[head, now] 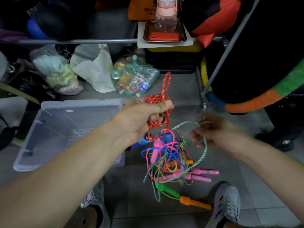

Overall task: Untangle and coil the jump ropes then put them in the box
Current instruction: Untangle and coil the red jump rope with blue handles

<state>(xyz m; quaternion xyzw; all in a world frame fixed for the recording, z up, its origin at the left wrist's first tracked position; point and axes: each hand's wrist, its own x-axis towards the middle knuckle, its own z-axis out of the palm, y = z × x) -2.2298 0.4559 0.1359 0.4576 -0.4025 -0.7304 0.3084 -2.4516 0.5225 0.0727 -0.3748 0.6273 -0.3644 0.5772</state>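
Nearest: two grey knit shoes, L shoe (95,199) & R shoe (227,204), on smooth grey floor tiles (250,170). Btwn them lies an orange handle (195,203), moulded plastic w/ a rounded end. A green handle (167,190) is just beside its tip. A bit further on, two pink handles (205,173), smooth cylinders, lie side by side on the floor.

Above these hangs the tangle (171,155): thin glossy cords in blue, pink, yellow & green, knotted w/ thicker braided ones. Its lower end rests on the tiles. A rounded blue handle (166,137) sits at its top.

L hand (139,119): fingers clenched round a bunch of red rope (158,97), coarse braid w/ white flecks. One loop stands up above the fist, and other strands drop into the tangle.

R hand (218,132) is lower & blurred. Its thumb & fingers pinch a teal rope (204,145), a thin braid that curves down into the tangle.

The box (82,102), clear plastic & rectangular, is on the floor left of the tangle, partly under the L forearm. All the ropes are outside it.

Furthest: a crinkled clear bag of plastic bottles (134,78), a white paper bag (97,71), and a shiny metal tray (184,36) w/ a red phone (164,36) & a pink-lidded bottle (166,17).
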